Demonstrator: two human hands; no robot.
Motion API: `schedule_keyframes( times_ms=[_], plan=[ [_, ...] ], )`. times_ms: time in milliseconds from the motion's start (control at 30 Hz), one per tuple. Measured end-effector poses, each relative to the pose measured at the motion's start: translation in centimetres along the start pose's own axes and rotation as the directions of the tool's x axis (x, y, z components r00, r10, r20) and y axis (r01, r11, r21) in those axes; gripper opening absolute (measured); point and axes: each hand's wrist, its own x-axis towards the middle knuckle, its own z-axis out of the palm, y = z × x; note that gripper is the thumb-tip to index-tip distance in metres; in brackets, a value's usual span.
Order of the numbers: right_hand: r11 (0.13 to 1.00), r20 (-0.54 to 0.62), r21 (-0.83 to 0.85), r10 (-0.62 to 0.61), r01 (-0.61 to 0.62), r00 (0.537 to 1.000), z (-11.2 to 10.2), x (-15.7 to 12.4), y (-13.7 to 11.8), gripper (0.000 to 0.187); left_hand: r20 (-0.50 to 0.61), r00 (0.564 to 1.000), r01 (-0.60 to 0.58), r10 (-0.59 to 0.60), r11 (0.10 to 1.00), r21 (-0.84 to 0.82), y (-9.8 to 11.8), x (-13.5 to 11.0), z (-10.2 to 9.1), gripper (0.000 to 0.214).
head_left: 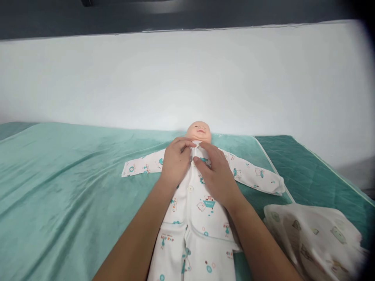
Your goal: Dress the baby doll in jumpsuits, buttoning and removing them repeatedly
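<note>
A baby doll (pixel 199 130) lies on its back, head toward the wall, in a white baby shirt (pixel 209 218) printed with teal figures. My left hand (pixel 177 160) is closed on the shirt's front edge just below the doll's chin, index finger beside the top button (pixel 198 145). On the other side of that button rests the index fingertip of my right hand (pixel 216 171); its thumb lies lower on the chest, apart from it. Another button (pixel 190 188) shows farther down the front. Matching white trousers (pixel 205 267) lie below the hem. Both sleeves are spread outward.
A light green blanket (pixel 73 195) lies under the doll, with folds at left. At right is a darker green quilted cover (pixel 310 168). A crumpled white printed cloth (pixel 313 234) sits near my right forearm. The white wall (pixel 187 78) stands close behind the doll's head.
</note>
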Motion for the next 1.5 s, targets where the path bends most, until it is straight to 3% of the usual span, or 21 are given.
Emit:
schedule_keyframes(
  times_ms=[300, 600, 833, 1000, 1167, 1267, 1500],
  plan=[
    [1.0, 0.0, -0.012, -0.015, 0.015, 1.0, 0.0, 0.0, 0.0, 0.037, 0.032, 0.999, -0.02, 0.021, 0.999, -0.026, -0.2, -0.1, 0.0, 0.033],
    [1.0, 0.062, -0.004, -0.004, 0.004, 0.998, -0.2, 0.1, 0.0, 0.049, 0.089, 0.996, 0.027, -0.024, 0.999, -0.029, 0.0, -0.1, 0.1, 0.032],
    [1.0, -0.009, 0.024, -0.009, 0.009, 1.0, 0.0, 0.0, 0.0, 0.041, 0.051, 0.999, 0.021, -0.021, 1.0, -0.012, 0.2, -0.3, 0.1, 0.024],
    [0.988, -0.062, 0.15, 0.049, -0.039, 0.997, -0.1, 0.0, 0.3, 0.034, 0.039, 0.998, 0.04, -0.04, 0.999, -0.002, 0.4, -0.2, -0.2, 0.022],
    [0.924, 0.023, 0.351, 0.157, -0.155, 0.987, -0.5, 0.3, 0.6, 0.025, 0.064, 0.995, 0.07, -0.071, 0.997, 0.019, 0.8, -0.9, -0.9, 0.025],
    [0.91, 0.04, 0.392, 0.129, -0.135, 0.991, -0.7, 0.3, 0.7, 0.01, 0.069, 0.994, 0.082, -0.082, 0.997, 0.011, 0.9, -1.9, -1.4, 0.024],
    [0.959, 0.137, 0.283, -0.007, -0.033, 0.99, -1.5, 0.2, 0.5, 0.01, 0.17, 0.981, 0.107, -0.096, 0.993, -0.055, 1.4, -2.8, -2.2, 0.018]
  ],
)
